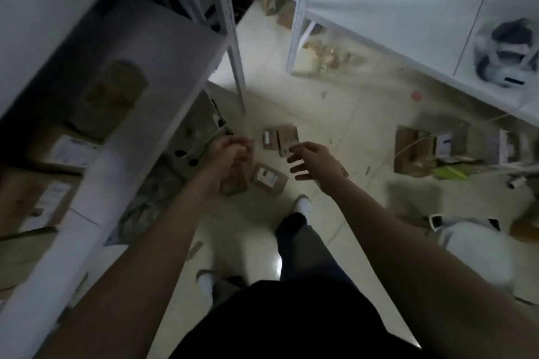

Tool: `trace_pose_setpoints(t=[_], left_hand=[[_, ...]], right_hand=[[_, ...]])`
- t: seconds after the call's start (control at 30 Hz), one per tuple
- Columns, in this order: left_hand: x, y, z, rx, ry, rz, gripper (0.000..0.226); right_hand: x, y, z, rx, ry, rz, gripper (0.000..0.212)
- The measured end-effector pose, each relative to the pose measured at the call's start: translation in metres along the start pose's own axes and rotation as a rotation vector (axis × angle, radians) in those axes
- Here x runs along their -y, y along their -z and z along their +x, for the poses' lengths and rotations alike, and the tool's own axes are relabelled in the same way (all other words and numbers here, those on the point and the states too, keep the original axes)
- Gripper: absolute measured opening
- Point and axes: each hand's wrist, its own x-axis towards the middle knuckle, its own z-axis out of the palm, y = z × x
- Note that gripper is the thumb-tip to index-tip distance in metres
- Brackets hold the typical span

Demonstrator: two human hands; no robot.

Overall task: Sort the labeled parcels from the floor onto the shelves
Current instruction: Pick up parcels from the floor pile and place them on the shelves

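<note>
Pale tiled floor [335, 114], white metal shelving [163, 46], dim light

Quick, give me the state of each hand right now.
Left hand: fingers curled, too blurred to tell if it holds anything.
Right hand: open, fingers spread, holding nothing.
</note>
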Motion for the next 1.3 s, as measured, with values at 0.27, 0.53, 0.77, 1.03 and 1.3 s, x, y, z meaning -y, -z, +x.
trace_pose_setpoints(t=[0.27, 0.53, 0.77, 1.03, 1.3], left_hand=[[0.117, -0.082, 0.183, -0.015, 0.34, 0.23, 0.022], [0.278, -0.097, 0.395, 0.016, 0.465, 0.534, 0.025], [0.388, -0.115, 0.531, 0.05, 0.46, 0.628, 0.027], [0.489, -0.121, 0.607, 0.067, 0.509, 0.633, 0.06], [0.482, -0.109, 0.573, -0.109, 0.593, 0.2, 0.031]], right_hand=[[-0.11, 0.067, 0.174, -0.088, -0.427, 0.241, 0.025], [-0.294, 0.029, 0.349, 0.05, -0.559, -0.141, 0.023], [-0.416, -0.014, 0.486, 0.027, -0.629, -0.096, 0.014], [-0.505, -0.059, 0.584, -0.027, -0.648, 0.039, 0.052], [-0.485, -0.068, 0.565, -0.305, -0.686, 0.475, 0.043]])
